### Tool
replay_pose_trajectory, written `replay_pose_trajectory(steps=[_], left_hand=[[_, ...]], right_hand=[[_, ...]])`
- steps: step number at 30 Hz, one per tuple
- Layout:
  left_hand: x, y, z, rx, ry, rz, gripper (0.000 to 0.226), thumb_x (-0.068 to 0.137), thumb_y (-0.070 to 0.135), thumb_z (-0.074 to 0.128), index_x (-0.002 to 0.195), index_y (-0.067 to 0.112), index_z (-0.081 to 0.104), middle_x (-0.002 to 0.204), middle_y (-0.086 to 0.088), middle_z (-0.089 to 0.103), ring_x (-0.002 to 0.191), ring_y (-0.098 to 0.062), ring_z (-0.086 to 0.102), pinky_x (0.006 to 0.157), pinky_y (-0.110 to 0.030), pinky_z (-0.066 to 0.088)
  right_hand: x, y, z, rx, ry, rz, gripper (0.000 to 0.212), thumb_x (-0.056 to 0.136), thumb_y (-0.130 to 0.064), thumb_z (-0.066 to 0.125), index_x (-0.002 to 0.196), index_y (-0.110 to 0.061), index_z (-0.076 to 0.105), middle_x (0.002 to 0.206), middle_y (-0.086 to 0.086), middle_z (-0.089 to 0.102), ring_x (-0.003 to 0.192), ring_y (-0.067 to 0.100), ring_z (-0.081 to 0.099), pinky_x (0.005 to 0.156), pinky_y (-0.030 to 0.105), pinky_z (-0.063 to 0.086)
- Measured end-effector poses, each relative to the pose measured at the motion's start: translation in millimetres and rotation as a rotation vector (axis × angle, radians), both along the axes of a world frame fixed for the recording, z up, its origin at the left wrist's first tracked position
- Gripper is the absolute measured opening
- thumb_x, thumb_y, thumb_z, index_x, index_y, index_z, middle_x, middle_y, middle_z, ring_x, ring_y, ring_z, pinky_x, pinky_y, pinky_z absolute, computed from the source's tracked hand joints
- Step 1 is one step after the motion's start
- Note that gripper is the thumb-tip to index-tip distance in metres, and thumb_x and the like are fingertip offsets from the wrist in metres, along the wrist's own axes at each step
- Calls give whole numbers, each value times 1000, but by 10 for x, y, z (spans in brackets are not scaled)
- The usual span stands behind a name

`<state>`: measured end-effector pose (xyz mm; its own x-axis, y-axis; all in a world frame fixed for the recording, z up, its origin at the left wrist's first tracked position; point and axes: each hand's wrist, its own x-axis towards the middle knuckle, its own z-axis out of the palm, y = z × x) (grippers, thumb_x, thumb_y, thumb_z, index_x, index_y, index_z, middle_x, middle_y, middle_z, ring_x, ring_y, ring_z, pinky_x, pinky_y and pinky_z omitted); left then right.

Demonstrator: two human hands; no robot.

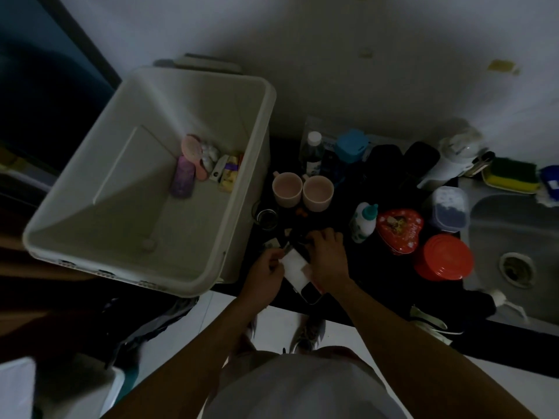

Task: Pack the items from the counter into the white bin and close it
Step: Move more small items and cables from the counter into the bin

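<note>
Head view. The room is dim. A dark surface (pixel 378 285) runs below a pale wall, with a steel sink (pixel 514 225) at the right. The open white bin (pixel 75 182) stands at the left, with a few packets (pixel 227 173) in its far right corner. Two mugs (pixel 287 189) and a red tin (pixel 399 231) stand on the surface.

Left hand (pixel 267 267): fingers pinching a white packet (pixel 295 263) at the near edge. Right hand (pixel 328 258): fingers curled onto a dark object (pixel 298 240); grip cannot be told. Labels are too blurred to read.

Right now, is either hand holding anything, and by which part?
The left hand pinches the flat white packet by its left edge. The right hand covers its right side, fingers on a dark item; its grip cannot be told.
</note>
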<state>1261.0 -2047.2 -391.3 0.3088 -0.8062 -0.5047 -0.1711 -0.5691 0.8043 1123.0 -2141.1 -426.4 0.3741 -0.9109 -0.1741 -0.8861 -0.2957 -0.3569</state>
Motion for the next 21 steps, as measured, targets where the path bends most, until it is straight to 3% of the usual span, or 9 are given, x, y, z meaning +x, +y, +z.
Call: replay_pose_trajectory(steps=[4,6,8,10,12,14,17,21], left_hand=[[-92,-128,63,-31,31,4,29,97,5,47,120,23,54,118,2,58,98,1,54,71,0,42],[-135,-205,109,-35,46,-10,33,97,5,48,128,17,52,127,-2,56,107,-8,54,86,-11,44],[-179,-268,183,-55,66,-30,40,97,4,50,135,15,48,132,-3,54,115,-11,52,95,-22,43],[-213,-312,258,-95,114,-50,42,96,6,54,135,18,46,130,2,54,110,-5,53,88,-14,44],[-242,-347,315,-127,157,-66,46,94,12,61,136,20,46,128,6,55,110,-2,55,80,-7,45],[-275,-373,374,-151,185,-60,52,91,14,66,138,21,46,128,6,56,112,-4,56,80,-8,48],[-292,-393,432,-212,237,-4,49,87,4,68,130,21,53,119,6,63,104,2,61,78,-11,51],[-248,-353,445,-182,197,124,34,87,-3,60,112,20,65,102,-3,70,95,-19,66,77,-25,53]], right_hand=[[-75,-22,200,25,-263,-105,28,90,-10,58,118,-12,58,122,13,49,107,32,44,90,39,40],[-73,-17,316,117,-488,-174,19,95,-11,52,111,-18,57,113,6,56,102,21,53,84,33,44],[-62,-4,443,200,-664,-243,12,99,-16,47,98,-27,51,94,-7,61,85,2,59,68,20,44],[-52,-16,538,218,-749,-296,17,101,-21,46,87,-31,45,82,-12,60,75,-3,59,60,15,42],[-41,-18,616,235,-853,-344,17,101,-22,47,85,-28,46,77,-12,61,70,-3,59,59,13,44],[-28,-22,694,262,-947,-374,16,101,-20,48,86,-23,48,76,-12,61,71,-2,59,63,14,46],[-11,-21,759,327,-1048,-378,17,101,-21,51,85,-28,52,77,-18,63,77,-2,61,69,15,50],[6,-42,793,536,-1199,-474,15,101,-23,49,90,-16,57,90,5,68,86,16,70,72,30,60]])
